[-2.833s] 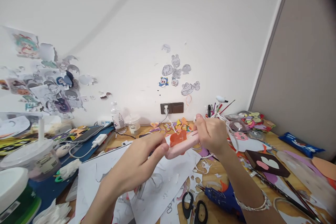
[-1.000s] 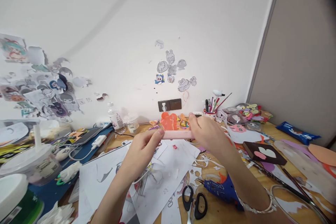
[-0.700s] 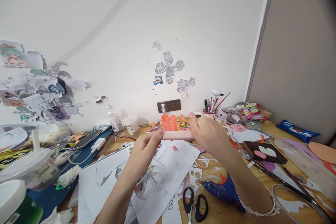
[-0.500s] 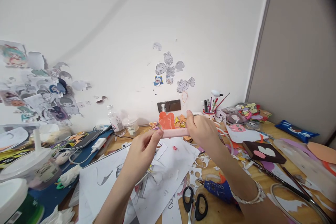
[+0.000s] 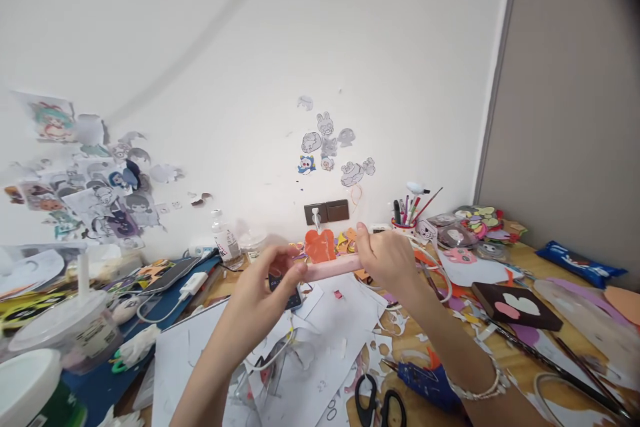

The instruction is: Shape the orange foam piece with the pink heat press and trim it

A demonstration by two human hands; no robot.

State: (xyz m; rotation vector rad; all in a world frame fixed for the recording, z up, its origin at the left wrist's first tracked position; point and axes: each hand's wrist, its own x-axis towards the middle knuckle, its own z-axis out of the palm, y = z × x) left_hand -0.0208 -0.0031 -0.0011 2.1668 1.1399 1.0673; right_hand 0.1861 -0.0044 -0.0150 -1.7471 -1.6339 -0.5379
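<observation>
A pale pink, flattened stick-like piece (image 5: 333, 269) spans the gap between my hands, above the papers. My right hand (image 5: 387, 260) is closed around its right end, thumb pointing up. At its left end is my left hand (image 5: 267, 283), thumb and fingers parted, with the thumb tip at the piece. Just behind stands an orange-red cutout with a scalloped top (image 5: 320, 245). A dark phone-like device with a lit display (image 5: 290, 293) shows partly behind my left hand. Below lie white paper sheets (image 5: 320, 340).
Black-handled scissors (image 5: 366, 400) and a blue glue gun (image 5: 425, 380) lie at the front. A lidded cup with a straw (image 5: 70, 327) and a white-lidded tub (image 5: 27, 380) stand left. A pen cup (image 5: 404, 225), a dark box (image 5: 515, 307) and paper scraps crowd the right.
My left hand's thumb and fingers have spread apart. The pink piece now tilts, its left end lower. The view has shifted slightly, with the table lower in it.
</observation>
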